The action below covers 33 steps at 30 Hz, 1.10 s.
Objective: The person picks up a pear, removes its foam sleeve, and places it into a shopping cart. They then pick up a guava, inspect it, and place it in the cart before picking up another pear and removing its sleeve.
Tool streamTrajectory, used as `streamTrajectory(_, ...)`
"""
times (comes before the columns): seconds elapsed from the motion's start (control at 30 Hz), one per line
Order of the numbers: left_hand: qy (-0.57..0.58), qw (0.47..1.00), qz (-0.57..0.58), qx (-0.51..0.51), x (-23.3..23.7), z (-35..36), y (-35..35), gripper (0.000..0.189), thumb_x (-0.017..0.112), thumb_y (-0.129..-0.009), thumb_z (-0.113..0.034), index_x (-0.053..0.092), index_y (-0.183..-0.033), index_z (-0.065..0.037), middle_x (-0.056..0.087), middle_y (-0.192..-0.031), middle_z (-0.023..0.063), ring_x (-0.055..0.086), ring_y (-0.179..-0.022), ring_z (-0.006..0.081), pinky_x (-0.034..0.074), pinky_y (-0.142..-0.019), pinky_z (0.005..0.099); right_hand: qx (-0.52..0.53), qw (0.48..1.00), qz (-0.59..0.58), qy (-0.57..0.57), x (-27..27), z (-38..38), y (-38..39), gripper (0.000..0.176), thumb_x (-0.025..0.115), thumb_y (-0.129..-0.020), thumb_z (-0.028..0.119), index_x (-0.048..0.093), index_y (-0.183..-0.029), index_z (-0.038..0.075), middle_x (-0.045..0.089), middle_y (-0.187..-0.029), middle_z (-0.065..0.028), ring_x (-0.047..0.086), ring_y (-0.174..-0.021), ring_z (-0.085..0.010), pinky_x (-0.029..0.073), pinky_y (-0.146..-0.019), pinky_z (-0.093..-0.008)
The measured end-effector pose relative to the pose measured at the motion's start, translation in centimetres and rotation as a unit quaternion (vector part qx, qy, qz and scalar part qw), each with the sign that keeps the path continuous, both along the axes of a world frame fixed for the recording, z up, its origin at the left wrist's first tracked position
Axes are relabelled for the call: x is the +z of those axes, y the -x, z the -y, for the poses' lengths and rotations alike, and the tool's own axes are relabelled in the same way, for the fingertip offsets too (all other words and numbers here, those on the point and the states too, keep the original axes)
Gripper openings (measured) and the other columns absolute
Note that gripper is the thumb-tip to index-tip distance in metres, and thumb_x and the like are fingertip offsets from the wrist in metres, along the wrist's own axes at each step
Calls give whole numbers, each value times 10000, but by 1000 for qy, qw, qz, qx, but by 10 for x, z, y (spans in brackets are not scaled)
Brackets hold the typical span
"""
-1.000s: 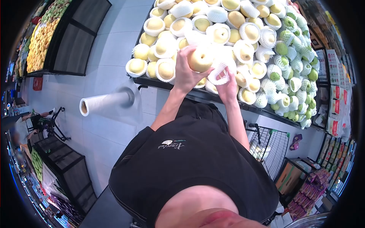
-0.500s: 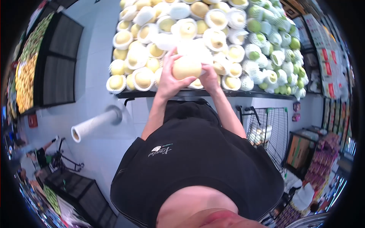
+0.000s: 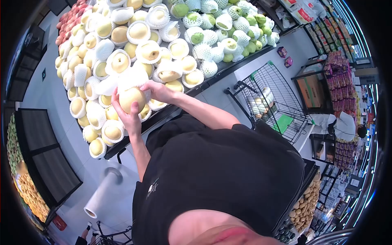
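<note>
A large pale yellow pear [image 3: 132,98] is held over the near edge of the fruit display. My left hand [image 3: 130,117] wraps it from below and the left, thumb across its near face. At the pear's upper right, my right hand [image 3: 160,91] has its fingers curled in against it. White foam behind the pear is washed out by glare. Around both hands lie many yellow pears [image 3: 112,131] in white foam nets, and to the right, green fruits [image 3: 197,38] in similar nets.
The black display edge [image 3: 134,136] runs before me. To the right stands a shopping cart [image 3: 277,98] with netted fruit inside. A roll of clear bags [image 3: 100,194] is at the lower left. Red fruits [image 3: 73,20] lie at the far left, and a person in white [image 3: 345,126] is at the right.
My view has turned right, so the display now slants and the cart shows more fully. Both hands still hold the pear, with the right hand now higher beside it.
</note>
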<state>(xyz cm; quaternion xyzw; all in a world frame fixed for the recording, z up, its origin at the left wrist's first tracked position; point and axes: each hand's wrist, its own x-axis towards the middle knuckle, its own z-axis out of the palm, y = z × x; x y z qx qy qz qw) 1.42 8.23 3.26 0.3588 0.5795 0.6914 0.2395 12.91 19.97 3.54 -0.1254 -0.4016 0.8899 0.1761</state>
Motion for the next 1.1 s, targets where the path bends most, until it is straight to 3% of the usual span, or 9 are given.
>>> streamTrajectory(0.07, -51, 990, 127, -30, -14, -4, -3, 827, 690, -873, -536, 404, -1431, 4, 460, -1378, 158, 506, -1264, 289, 416, -1062, 400, -40, 998, 41, -9, -15, -1, 5, 453, 492, -932, 225, 565, -1280, -56, 609, -1287, -123, 531, -1226, -214, 368, -1083, -357)
streamTrajectory(0.17, -50, 957, 272, -93, -29, -2, -1, 738, 628, -936, -528, 445, -1388, 25, 519, -1348, 145, 514, -1267, 255, 412, -1072, 394, -58, 967, 160, -189, 10, 1, 5, 540, 524, -921, 329, 541, -1291, -64, 585, -1269, -154, 547, -1137, -199, 438, -969, -339)
streamTrajectory(0.23, -36, 919, 386, -67, -32, -4, -8, 698, 569, -965, -544, 458, -1390, -1, 537, -1379, 110, 534, -1269, 247, 396, -1101, 400, -53, 971, 108, -207, 9, 3, 13, 554, 603, -908, 311, 523, -1316, -56, 609, -1235, -183, 604, -1077, -263, 468, -989, -352)
streamTrajectory(0.3, -47, 892, 447, -51, -24, -10, -13, 717, 537, -971, -558, 413, -1437, -27, 511, -1416, 116, 479, -1339, 258, 390, -1121, 443, -160, 905, 150, -365, 9, 7, 15, 622, 668, -886, 320, 474, -1359, -34, 558, -1295, -226, 563, -1178, -335, 434, -1052, -403)
streamTrajectory(0.4, -35, 886, 462, -25, -29, -15, -10, 681, 506, -987, -545, 418, -1426, -32, 518, -1401, 129, 506, -1316, 261, 414, -1118, 445, -316, 719, 239, -571, 14, 18, 14, 763, 742, -812, 317, 383, -1423, 33, 458, -1305, -226, 461, -1230, -407, 411, -1031, -489)
streamTrajectory(0.5, -13, 904, 426, -31, -33, -17, -5, 676, 493, -996, -542, 445, -1390, 4, 543, -1360, 134, 534, -1283, 243, 440, -1085, 388, -307, 644, 242, -657, 36, 22, 3, 448, 711, -848, 224, 570, -1219, 17, 540, -1180, -176, 521, -1155, -355, 456, -966, -454)
streamTrajectory(0.7, -6, 929, 369, -10, -36, -23, -1, 661, 542, -987, -508, 453, -1377, 18, 535, -1374, 149, 530, -1281, 258, 406, -1112, 399, -191, 819, 247, -481, 14, -2, -3, 294, 639, -899, 197, 618, -1102, -15, 653, -965, -156, 660, -865, -292, 525, -794, -394)
streamTrajectory(0.83, -3, 922, 386, -36, -33, -23, -2, 691, 564, -964, -530, 451, -1381, 9, 531, -1371, 153, 520, -1291, 276, 400, -1116, 422, -178, 862, 237, -411, 16, -11, -15, 261, 616, -914, 182, 626, -1081, -18, 679, -886, -161, 672, -818, -271, 531, -730, -387)
streamTrajectory(1.1, -9, 901, 421, -109, -19, -39, -20, 768, 558, -938, -607, 438, -1402, -7, 508, -1400, 162, 509, -1305, 294, 401, -1115, 449, -237, 822, 282, -433, 9, -6, -25, 199, 546, -922, 105, 583, -1053, -41, 676, -913, -200, 668, -856, -347, 524, -771, -436)
